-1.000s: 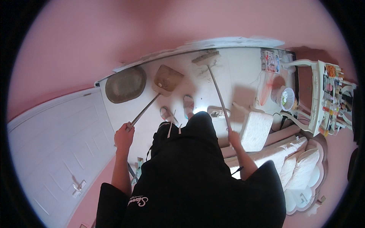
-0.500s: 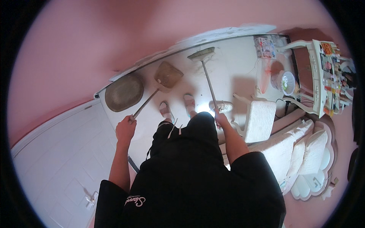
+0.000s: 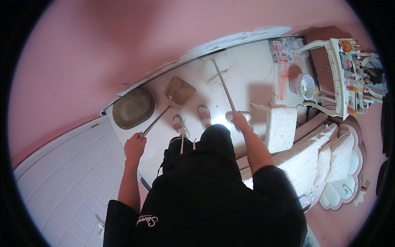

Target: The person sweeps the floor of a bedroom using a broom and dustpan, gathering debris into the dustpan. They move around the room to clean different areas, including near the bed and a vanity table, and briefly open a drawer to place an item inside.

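While the handle of a brown dustpan is gripped by the left hand, its fingers clamped round the upper end, the stick of a long broom is held in the right hand, its fingers closed about it. The dustpan is seen ahead of the feet, just beside an oval brown mat; whether the floor is touched by it cannot be told. The broom is slanted toward the foot of the pink wall, where its head is only faintly made out. Dark smudges are spread near the stick. A pale shoe is partly covered by the right hand. To the right, a cushioned stool, a clear bin and a white dressing table are seen
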`<state>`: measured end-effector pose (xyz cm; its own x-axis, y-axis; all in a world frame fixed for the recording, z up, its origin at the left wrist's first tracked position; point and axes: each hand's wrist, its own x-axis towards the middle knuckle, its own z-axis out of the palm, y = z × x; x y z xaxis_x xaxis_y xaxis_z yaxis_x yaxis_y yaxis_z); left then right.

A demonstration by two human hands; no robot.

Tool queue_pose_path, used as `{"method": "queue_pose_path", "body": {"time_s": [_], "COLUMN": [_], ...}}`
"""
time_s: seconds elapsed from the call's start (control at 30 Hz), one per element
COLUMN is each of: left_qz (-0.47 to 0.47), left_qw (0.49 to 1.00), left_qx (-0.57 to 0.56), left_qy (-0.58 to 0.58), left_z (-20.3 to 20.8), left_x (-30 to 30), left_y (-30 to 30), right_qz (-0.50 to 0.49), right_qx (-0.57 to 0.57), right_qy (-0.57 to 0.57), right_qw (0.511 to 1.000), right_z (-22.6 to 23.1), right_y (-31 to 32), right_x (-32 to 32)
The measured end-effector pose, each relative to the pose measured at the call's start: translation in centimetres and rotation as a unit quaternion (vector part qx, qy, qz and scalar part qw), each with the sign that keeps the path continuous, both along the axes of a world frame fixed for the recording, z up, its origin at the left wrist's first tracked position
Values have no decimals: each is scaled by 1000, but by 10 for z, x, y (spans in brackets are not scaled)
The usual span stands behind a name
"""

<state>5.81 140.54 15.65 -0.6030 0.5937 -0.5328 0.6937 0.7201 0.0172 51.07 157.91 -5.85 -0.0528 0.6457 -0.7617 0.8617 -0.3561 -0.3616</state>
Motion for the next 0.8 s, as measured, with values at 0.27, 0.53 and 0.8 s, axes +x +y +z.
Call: {"method": "queue_pose_path", "body": {"time_s": [0.27,0.53,0.8], "left_qz": [-27,-68,-106], "left_qw": [999,993,994], "left_qx": [-4,84,28], "left_qy": [-43,-52,-29], "left_z": [-11,-16,-9], "left_x": [13,-7,-17], "left_y": [5,18,34], "right_qz": [26,262,65], "right_qx": [-47,51,-102], "right_qy": [55,-46,102], "right_qw": [997,963,987], "right_z": [-38,43,-32], "right_y": [-46,-105,10], "right_x": [23,90,2]}}
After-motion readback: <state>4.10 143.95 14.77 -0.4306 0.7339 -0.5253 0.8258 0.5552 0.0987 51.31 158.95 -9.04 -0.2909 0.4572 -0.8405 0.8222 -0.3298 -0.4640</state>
